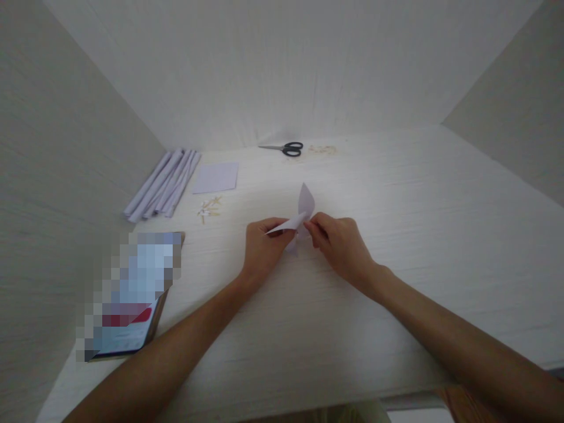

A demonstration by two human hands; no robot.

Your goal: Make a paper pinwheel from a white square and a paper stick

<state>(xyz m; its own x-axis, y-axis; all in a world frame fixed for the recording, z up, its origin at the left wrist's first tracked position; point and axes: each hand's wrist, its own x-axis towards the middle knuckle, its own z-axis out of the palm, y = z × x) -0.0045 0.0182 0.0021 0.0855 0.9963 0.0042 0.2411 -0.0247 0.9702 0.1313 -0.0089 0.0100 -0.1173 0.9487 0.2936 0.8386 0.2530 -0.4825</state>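
Note:
Above the middle of the table is a white paper pinwheel (pixel 306 201), its corners curled in toward the centre and one pointed blade standing up. My left hand (pixel 267 249) is closed around its left side, the thumb pressing a curled flap. At the right of the centre, the fingers of my right hand (pixel 339 238) pinch together against the paper. Whether a small part sits between those fingertips is hidden. To the left lies a small pile of gold and white pieces (pixel 209 209), thin and stick-like. Behind it rests a square stack of white paper (pixel 215 177).
Several rolled paper tubes (pixel 163 185) lie by the left wall. Black-handled scissors (pixel 286 148) lie near the back wall, beside tiny tan bits (pixel 324 150). A partly blurred tablet or phone (pixel 132 335) is close to my left forearm. Walls enclose the white table (pixel 440 235) on three sides.

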